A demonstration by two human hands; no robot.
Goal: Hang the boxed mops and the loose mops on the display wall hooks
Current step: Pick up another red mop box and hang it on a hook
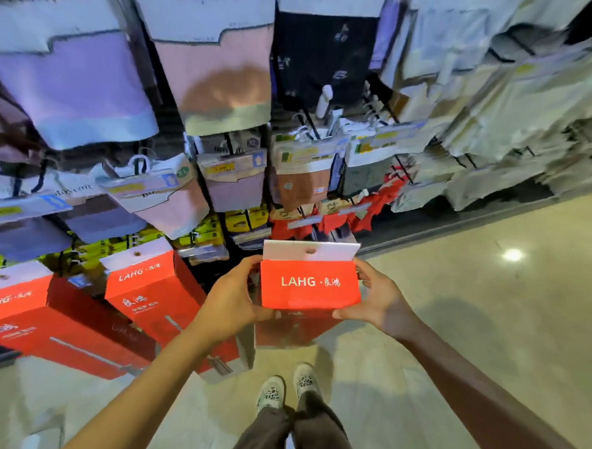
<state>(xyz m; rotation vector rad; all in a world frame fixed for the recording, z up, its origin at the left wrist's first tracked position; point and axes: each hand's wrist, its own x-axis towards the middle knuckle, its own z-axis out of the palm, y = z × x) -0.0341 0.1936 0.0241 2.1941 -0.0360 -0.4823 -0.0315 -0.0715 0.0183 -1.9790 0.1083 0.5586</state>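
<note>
Both hands, left hand and right hand, grip red LAHG mop box by its sides, white hang tab up, likely for hooking beside hung boxes.

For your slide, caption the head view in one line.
Both hands hold a red box before two hung red boxes.

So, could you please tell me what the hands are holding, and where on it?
Both hold one red box by its top end: left hand and right hand grip opposite sides.
</note>
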